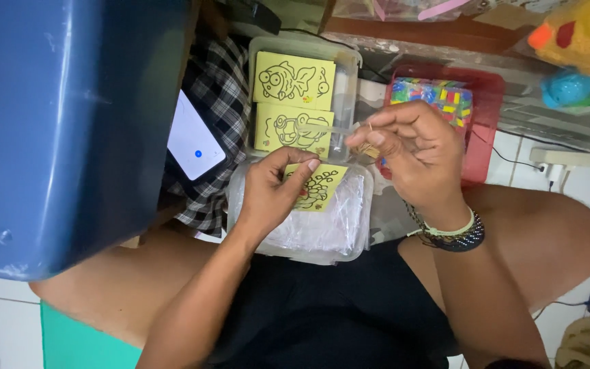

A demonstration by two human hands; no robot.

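My left hand (272, 195) presses a small yellow picture card (322, 186) with black line art onto a clear plastic container (349, 232) resting on my lap. My right hand (414, 147) hovers just right of it, fingers pinched on a thin strip of clear film (326, 128) that stretches leftward, and it also grips a small brown stick. Beyond my hands, a second clear tub (349, 65) holds two more yellow cards, a fish card (293, 80) above another cartoon card (288, 131).
A large blue bin (63, 123) fills the left. A lit phone (194, 139) lies on checkered cloth (216, 96). A red tray (483, 102) with colourful small pieces sits at right, below a yellow plush toy (582, 34). A power strip (561, 158) lies on white tiles.
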